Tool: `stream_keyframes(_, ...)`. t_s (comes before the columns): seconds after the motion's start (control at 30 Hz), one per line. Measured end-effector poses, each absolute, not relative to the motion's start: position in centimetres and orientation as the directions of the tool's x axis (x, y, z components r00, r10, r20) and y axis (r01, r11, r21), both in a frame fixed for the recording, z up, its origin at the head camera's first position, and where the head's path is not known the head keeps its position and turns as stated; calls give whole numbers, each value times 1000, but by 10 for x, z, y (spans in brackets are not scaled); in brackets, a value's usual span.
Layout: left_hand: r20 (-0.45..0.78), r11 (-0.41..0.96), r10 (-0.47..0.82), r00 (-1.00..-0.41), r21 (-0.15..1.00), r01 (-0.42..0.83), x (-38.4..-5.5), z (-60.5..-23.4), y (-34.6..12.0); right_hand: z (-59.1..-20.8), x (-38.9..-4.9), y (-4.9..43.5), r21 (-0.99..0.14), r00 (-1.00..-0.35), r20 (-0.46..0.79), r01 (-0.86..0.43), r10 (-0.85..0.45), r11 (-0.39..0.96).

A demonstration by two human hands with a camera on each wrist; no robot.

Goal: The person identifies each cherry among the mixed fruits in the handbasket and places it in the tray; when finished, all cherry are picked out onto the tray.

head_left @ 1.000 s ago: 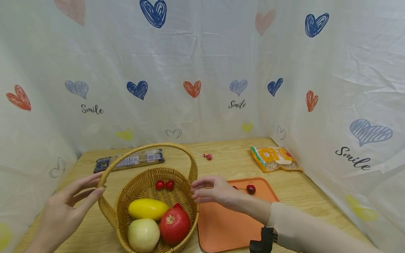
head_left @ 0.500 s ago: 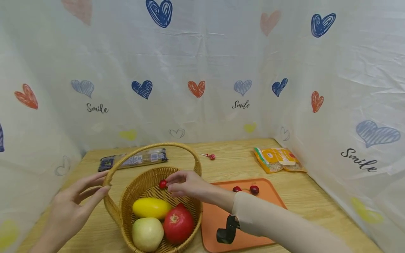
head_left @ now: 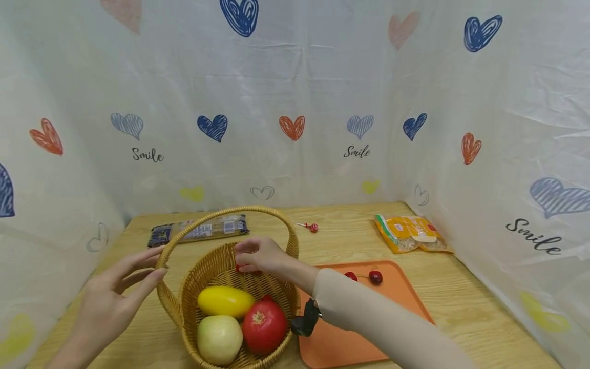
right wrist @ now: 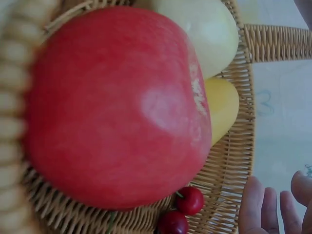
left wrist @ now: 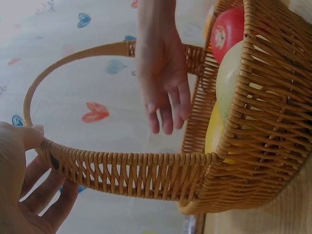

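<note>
"Where do you have the wicker basket (head_left: 209, 266)?"

"I have it upright on the wood-grain table (head_left: 341, 243), its arched handle (head_left: 244, 208) standing up. Inside, I count two cherries (right wrist: 189, 200), a yellow mango-shaped fruit (head_left: 226, 301), a pale green apple (head_left: 219, 340) and a red pomegranate (head_left: 265, 325)."

"And the hands?"

"On my left wrist feed, the left hand (head_left: 110, 297) holds the handle's side lightly, thumb on one face and fingers behind. The right hand (head_left: 265, 256) reaches through under the arch, over the basket's far part. I see its fingers a little bent, with gaps between them, and nothing in their grasp."

"Is it touching the cherries?"

"I can't tell. From the head they overlap; from the right wrist I see them apart."

"What lies around it?"

"Just beside the basket, on the right arm's side, I see an orange tray (head_left: 341, 343) with two more cherries, one dark red cherry (head_left: 375, 278) fully visible. Farther back I have a lollipop (head_left: 314, 227), a long clear-and-dark packet (head_left: 216, 229) behind the handle, and an orange food bag (head_left: 410, 233) by the heart-printed curtain (head_left: 258, 169)."
</note>
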State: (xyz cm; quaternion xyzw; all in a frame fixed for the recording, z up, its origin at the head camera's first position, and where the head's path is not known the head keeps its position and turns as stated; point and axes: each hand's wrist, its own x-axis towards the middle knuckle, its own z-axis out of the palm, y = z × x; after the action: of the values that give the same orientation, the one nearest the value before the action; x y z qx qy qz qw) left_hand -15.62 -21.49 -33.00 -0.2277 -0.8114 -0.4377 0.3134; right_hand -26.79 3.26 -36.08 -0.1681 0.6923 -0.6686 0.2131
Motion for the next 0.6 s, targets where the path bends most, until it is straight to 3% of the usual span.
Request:
stream_keyframes(0.37, 708, 511, 96, -700, 568, 645, -156, -333, -214, -377, -286, 13, -996, -899, -72, 41, -433, 80)
stream_keyframes(0.6, 700, 525, 85, -709, 573, 629, -155, -331, -214, -388, -286, 6, -983, -912, -107, 37, -396, 181)
